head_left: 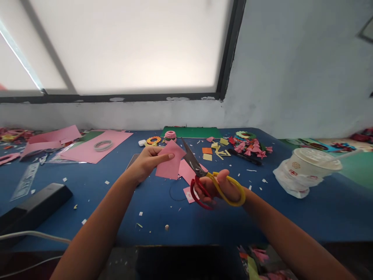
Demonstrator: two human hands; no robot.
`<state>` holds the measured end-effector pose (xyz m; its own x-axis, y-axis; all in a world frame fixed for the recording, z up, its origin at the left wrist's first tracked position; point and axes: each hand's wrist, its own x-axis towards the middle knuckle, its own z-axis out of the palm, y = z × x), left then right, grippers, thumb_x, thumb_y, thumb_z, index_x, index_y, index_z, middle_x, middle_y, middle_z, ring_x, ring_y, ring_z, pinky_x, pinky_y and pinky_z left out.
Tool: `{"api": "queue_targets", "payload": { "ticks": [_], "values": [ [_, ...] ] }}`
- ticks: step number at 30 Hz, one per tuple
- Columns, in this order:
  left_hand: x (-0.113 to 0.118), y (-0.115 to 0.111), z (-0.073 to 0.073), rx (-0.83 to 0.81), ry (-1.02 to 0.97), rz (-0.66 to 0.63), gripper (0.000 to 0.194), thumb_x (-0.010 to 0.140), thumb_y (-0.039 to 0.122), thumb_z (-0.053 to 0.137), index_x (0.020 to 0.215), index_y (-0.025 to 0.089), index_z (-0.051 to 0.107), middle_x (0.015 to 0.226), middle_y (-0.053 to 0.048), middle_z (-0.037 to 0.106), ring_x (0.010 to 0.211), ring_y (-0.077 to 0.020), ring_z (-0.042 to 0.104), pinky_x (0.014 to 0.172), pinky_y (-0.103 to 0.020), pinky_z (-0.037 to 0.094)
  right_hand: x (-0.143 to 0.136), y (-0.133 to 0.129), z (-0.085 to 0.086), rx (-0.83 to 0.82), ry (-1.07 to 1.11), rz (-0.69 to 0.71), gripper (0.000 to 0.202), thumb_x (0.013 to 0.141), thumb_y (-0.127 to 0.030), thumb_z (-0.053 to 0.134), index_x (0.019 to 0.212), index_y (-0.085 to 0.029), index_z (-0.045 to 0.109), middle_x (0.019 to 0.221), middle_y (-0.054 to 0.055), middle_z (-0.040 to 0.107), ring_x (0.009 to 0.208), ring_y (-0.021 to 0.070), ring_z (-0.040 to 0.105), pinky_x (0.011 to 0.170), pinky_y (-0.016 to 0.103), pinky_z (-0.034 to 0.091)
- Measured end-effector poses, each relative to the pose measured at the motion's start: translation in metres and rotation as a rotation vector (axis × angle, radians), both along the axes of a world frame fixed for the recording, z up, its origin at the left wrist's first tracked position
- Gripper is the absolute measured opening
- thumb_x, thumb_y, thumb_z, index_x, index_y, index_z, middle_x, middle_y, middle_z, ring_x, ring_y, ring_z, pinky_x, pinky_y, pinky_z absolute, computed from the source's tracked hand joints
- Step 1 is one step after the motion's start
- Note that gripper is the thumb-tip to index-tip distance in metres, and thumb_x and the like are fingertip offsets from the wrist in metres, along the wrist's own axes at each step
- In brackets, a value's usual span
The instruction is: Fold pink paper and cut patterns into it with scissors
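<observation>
My left hand pinches a piece of pink paper between thumb and fingers, holding it above the table. A pair of scissors with one yellow and one red handle is in my right hand, fingers through the loops. The blades point up and left, close to the paper's right edge; whether they touch it I cannot tell. Below the hands, more pink paper lies on the table, partly hidden behind the scissors. A small pink piece with a pale patch lies near the red handle.
On the blue table lie pink sheets with a tape roll, orange and yellow squares, a black pen and folded paper flowers. A lidded cup stands right, a black box left.
</observation>
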<state>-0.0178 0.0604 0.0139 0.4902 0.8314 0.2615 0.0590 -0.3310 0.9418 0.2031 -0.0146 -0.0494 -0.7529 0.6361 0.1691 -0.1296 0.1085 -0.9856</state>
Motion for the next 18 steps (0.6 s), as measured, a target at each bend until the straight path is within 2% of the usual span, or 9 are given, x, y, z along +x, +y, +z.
{"api": "queue_targets", "payload": {
  "ticks": [3, 8, 13, 18],
  "values": [
    [-0.0005, 0.0016, -0.0010, -0.089, 0.023, -0.075, 0.017, 0.069, 0.029, 0.066, 0.060, 0.016, 0.062, 0.052, 0.001, 0.052, 0.044, -0.0073, 0.047, 0.040, -0.020, 0.034, 0.0014, -0.0014, 0.0037, 0.020, -0.049, -0.036, 0.085, 0.052, -0.088, 0.004, 0.075, -0.015, 0.043, 0.052, -0.005, 0.041, 0.040, 0.0069, 0.036, 0.039, 0.023, 0.032],
    [0.0012, 0.0010, -0.0010, -0.137, -0.014, -0.074, 0.018, 0.068, 0.032, 0.067, 0.061, 0.016, 0.064, 0.054, 0.000, 0.054, 0.045, -0.0073, 0.048, 0.041, -0.020, 0.035, 0.0007, -0.0033, 0.0094, 0.039, -0.076, -0.094, 0.084, 0.052, -0.089, 0.009, 0.070, -0.015, 0.044, 0.050, -0.005, 0.042, 0.037, 0.0066, 0.038, 0.037, 0.023, 0.034],
    [0.0018, 0.0000, 0.0006, -0.159, -0.038, -0.055, 0.017, 0.067, 0.032, 0.068, 0.062, 0.016, 0.065, 0.054, 0.000, 0.057, 0.044, -0.0076, 0.050, 0.041, -0.020, 0.036, -0.0031, -0.0026, 0.0057, -0.061, -0.090, -0.216, 0.081, 0.044, -0.092, 0.016, 0.064, -0.017, 0.040, 0.043, -0.006, 0.041, 0.032, 0.0054, 0.035, 0.030, 0.019, 0.030],
    [0.0007, -0.0014, 0.0057, -0.187, -0.042, 0.000, 0.019, 0.064, 0.034, 0.071, 0.064, 0.015, 0.067, 0.055, -0.002, 0.059, 0.043, -0.0080, 0.051, 0.039, -0.020, 0.035, -0.0039, -0.0030, 0.0033, -0.165, -0.189, -0.326, 0.074, 0.052, -0.090, 0.025, 0.061, -0.017, 0.038, 0.038, -0.009, 0.035, 0.028, 0.0022, 0.027, 0.025, 0.014, 0.021]
  ]
}}
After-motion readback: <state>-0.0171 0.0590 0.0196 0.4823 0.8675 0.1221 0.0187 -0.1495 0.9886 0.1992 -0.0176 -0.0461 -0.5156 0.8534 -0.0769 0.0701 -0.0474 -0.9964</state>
